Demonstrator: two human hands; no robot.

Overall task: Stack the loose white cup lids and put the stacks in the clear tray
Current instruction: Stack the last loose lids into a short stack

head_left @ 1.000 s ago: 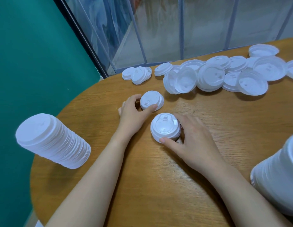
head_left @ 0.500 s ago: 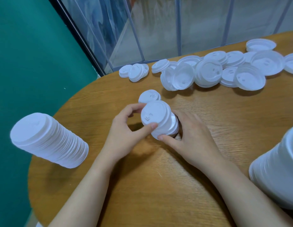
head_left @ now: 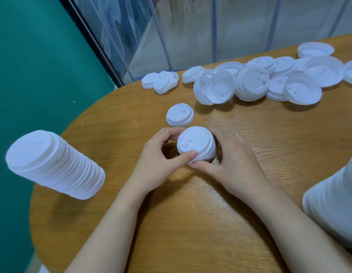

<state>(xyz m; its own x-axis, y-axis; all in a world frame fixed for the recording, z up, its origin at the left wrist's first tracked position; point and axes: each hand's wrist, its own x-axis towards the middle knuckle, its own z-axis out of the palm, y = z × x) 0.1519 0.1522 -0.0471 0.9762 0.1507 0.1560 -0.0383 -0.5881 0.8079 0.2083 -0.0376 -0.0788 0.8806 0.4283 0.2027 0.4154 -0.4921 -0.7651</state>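
Both hands gripped a short stack of lids point(head_left: 196, 145) at the middle of the wooden table point(head_left: 191, 223). The left hand point(head_left: 161, 164) curled its thumb and fingers round the stack's left side; the right hand point(head_left: 234, 166) wrapped the right side, its thumb at the lower rim. A single lid point(head_left: 180, 114) lay just behind. Loose lids point(head_left: 259, 83) were heaped at the far edge. A tall stack point(head_left: 53, 164) stood at left, another stack point(head_left: 336, 203) at right.

Bare table point(head_left: 191, 213) lies between tall stack point(head_left: 53, 164) and right stack point(head_left: 336, 203); loose lids point(head_left: 250, 83) crowd the far edge.
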